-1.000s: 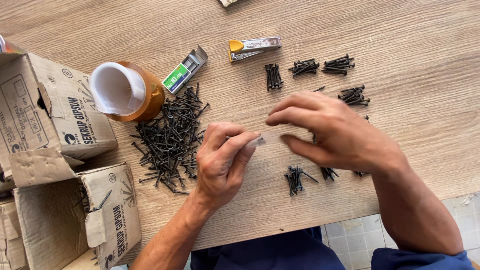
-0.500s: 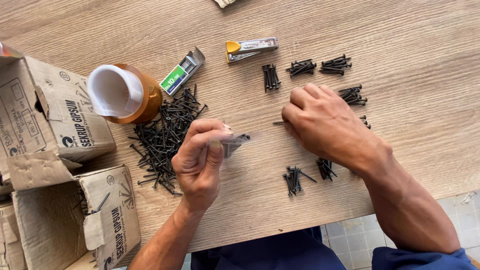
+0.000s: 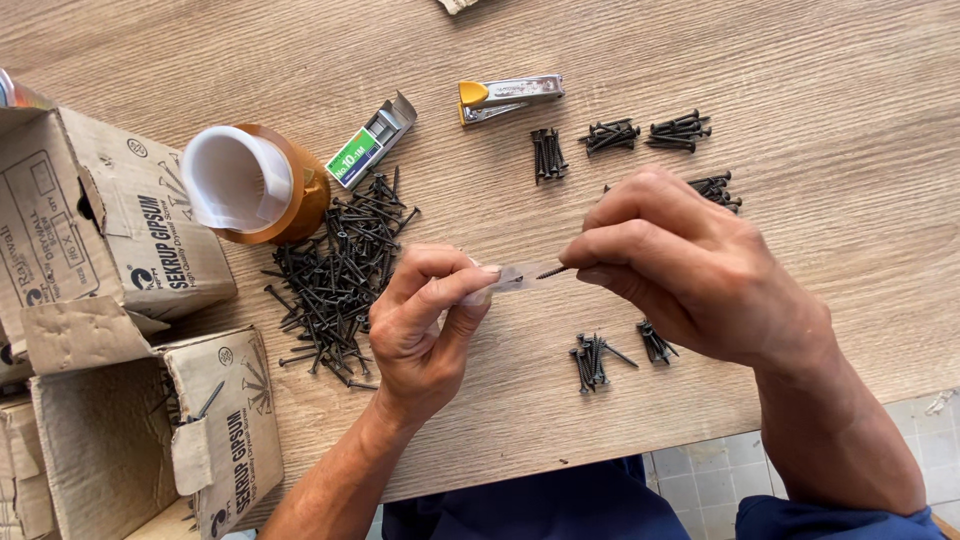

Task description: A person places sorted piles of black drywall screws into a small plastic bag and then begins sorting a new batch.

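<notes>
- Right now, at the centre of the frame, the left hand (image 3: 425,330) pinches one end of a short strip of clear adhesive tape (image 3: 515,277) between thumb and forefinger, its other fingers curled in.
- The right hand (image 3: 700,270) is closed in a fingertip pinch on a thin black drywall screw (image 3: 552,270), whose tip lies against the tape's far end; both are held just above the pale wood-grain worktop (image 3: 800,70).
- Judging by its look, the tape is limp, light and sticky on one side, so it is best held by its very ends; the screw is stiff, small and sharp-pointed, best gripped along the shank.
- Left of centre lies a loose heap of black screws (image 3: 340,270), touching a brown roll of packing tape (image 3: 255,185).
- Small bundles of black screws (image 3: 645,133) sit in the upper middle, with more below the right hand (image 3: 595,360).
- A silver stapler with a yellow end (image 3: 508,97) and a small green-labelled staple box (image 3: 370,143) lie at upper centre.
- Open brown cardboard boxes (image 3: 110,230) fill the left edge.
</notes>
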